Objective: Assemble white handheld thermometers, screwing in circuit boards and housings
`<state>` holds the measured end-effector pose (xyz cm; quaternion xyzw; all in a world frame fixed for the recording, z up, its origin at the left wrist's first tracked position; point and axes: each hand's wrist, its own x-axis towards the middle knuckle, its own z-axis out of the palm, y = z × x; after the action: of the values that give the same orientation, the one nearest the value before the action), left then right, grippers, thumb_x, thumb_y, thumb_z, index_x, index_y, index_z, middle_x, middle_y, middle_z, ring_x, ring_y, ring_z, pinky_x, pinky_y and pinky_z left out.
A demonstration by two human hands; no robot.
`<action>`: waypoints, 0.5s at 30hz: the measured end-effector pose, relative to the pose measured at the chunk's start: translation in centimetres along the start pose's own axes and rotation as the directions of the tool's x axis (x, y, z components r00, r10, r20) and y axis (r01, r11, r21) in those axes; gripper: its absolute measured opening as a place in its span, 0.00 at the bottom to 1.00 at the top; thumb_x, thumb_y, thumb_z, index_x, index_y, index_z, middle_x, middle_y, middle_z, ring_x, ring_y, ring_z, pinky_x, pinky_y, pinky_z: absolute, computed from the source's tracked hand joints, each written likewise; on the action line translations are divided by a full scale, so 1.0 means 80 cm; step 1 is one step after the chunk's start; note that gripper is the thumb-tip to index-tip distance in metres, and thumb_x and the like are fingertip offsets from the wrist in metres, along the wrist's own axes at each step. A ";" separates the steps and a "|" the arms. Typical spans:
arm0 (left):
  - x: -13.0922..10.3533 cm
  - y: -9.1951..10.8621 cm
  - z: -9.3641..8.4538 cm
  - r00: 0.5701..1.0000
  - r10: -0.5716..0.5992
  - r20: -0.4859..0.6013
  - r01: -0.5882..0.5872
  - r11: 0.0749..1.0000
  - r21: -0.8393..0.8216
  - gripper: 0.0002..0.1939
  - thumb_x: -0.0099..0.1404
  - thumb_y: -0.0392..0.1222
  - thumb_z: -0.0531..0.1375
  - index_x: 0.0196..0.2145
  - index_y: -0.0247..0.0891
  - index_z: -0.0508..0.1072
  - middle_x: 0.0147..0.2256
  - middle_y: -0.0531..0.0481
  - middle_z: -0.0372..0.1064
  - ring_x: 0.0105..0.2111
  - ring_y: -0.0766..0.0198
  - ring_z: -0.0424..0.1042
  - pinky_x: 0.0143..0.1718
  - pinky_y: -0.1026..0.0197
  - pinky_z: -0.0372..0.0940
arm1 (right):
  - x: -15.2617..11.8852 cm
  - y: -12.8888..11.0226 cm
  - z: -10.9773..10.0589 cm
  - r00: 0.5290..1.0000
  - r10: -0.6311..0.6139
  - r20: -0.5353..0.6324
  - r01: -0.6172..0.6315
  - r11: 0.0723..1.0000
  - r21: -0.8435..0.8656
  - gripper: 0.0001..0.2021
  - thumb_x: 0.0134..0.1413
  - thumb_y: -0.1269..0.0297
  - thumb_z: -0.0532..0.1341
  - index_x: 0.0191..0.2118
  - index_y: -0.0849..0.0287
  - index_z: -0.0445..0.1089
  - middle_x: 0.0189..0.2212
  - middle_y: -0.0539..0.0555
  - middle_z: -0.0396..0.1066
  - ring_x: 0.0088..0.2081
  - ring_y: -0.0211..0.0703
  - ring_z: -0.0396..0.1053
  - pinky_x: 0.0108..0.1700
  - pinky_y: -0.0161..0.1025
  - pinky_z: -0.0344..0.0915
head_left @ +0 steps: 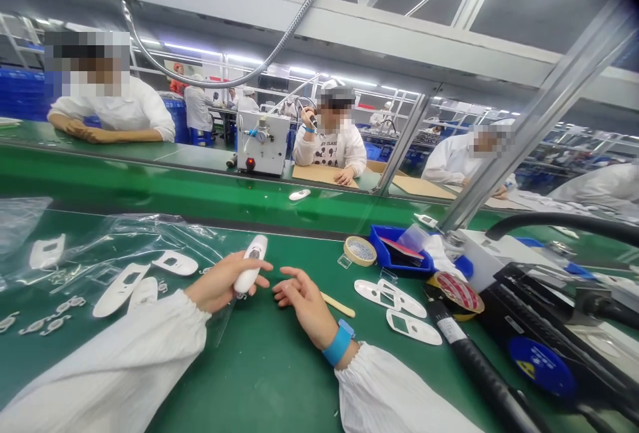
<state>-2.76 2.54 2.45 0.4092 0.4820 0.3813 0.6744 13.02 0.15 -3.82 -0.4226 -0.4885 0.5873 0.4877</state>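
My left hand (231, 281) is closed around a white oval handheld device (251, 263) with a small grey window, held tilted above the green table. To its right my right hand (305, 300) hovers with loosely bent fingers apart, holding nothing; a blue wrist strap (340, 342) is on that wrist. A cream-coloured stick (339, 305) lies beside the right hand, partly hidden behind it. Left of my left hand, white plastic shells with cut-out windows (121, 290) and small curled white parts (52, 316) lie on and around clear plastic film (144, 232).
More white shells (413, 326) lie to the right, near a tape roll (360, 251) and a blue bin (399, 253). A thick black hose (474, 366) and black equipment (544, 326) stand at far right. Beyond runs a green belt (200, 195) carrying a white device (299, 195); several co-workers sit opposite.
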 end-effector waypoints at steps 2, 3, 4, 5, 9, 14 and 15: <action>0.032 0.017 0.004 0.999 0.040 -0.032 -0.039 0.999 0.024 0.08 0.51 0.36 0.63 0.28 0.29 0.68 0.23 0.46 0.68 0.21 0.68 0.67 0.17 0.69 0.58 | -0.002 -0.002 0.001 0.999 0.000 0.034 0.001 1.000 -0.027 0.17 0.47 0.57 0.59 0.42 0.60 0.61 0.27 0.51 0.68 0.28 0.36 0.65 0.33 0.38 0.63; 0.051 0.025 0.008 0.997 0.064 -0.051 -0.062 0.998 0.032 0.07 0.52 0.36 0.62 0.26 0.29 0.68 0.23 0.47 0.67 0.21 0.68 0.66 0.17 0.69 0.59 | -0.002 -0.003 0.001 0.999 0.005 0.047 -0.004 0.999 -0.034 0.16 0.47 0.58 0.58 0.42 0.61 0.62 0.26 0.51 0.68 0.28 0.36 0.65 0.33 0.37 0.62; 0.070 0.031 0.011 0.993 0.092 -0.072 -0.089 0.995 0.043 0.06 0.54 0.35 0.61 0.25 0.29 0.67 0.23 0.48 0.66 0.21 0.69 0.66 0.17 0.69 0.58 | -0.003 -0.004 0.001 0.998 0.011 0.057 -0.009 0.999 -0.037 0.16 0.47 0.59 0.58 0.41 0.61 0.62 0.26 0.50 0.67 0.28 0.35 0.65 0.33 0.37 0.62; 0.089 0.037 0.015 0.988 0.130 -0.083 -0.126 0.991 0.055 0.06 0.57 0.36 0.58 0.26 0.29 0.67 0.24 0.49 0.66 0.22 0.69 0.66 0.19 0.68 0.60 | -0.003 -0.005 0.002 0.998 0.017 0.065 -0.015 0.999 -0.036 0.15 0.47 0.60 0.58 0.41 0.61 0.62 0.26 0.50 0.67 0.28 0.35 0.65 0.32 0.36 0.62; 0.139 0.044 0.027 0.947 0.313 -0.075 -0.305 0.947 0.103 0.09 0.63 0.40 0.53 0.38 0.31 0.67 0.39 0.48 0.66 0.35 0.65 0.68 0.34 0.59 0.66 | -0.004 -0.008 0.000 0.997 0.027 0.078 -0.025 0.999 -0.022 0.13 0.47 0.62 0.58 0.40 0.61 0.63 0.25 0.50 0.67 0.28 0.35 0.65 0.32 0.36 0.62; 0.127 0.015 0.032 0.953 0.299 0.037 -0.299 0.924 0.238 0.23 0.50 0.36 0.64 0.45 0.33 0.65 0.53 0.38 0.58 0.52 0.53 0.59 0.51 0.50 0.56 | -0.004 -0.009 -0.002 0.994 0.034 0.104 -0.027 0.997 -0.071 0.12 0.46 0.59 0.59 0.37 0.60 0.66 0.25 0.51 0.67 0.28 0.37 0.65 0.32 0.36 0.62; 0.111 0.007 0.030 0.957 0.282 0.073 -0.291 0.920 0.264 0.25 0.48 0.36 0.65 0.45 0.34 0.66 0.53 0.37 0.58 0.53 0.51 0.58 0.52 0.50 0.54 | -0.004 -0.008 -0.002 0.993 0.035 0.113 -0.025 0.996 -0.088 0.13 0.47 0.58 0.59 0.37 0.61 0.66 0.25 0.51 0.68 0.28 0.37 0.65 0.32 0.36 0.62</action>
<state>1.67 10.40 0.41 0.5701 0.4534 0.3991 0.5569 13.30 -0.11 -3.17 -0.4164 -0.5343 0.5962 0.4310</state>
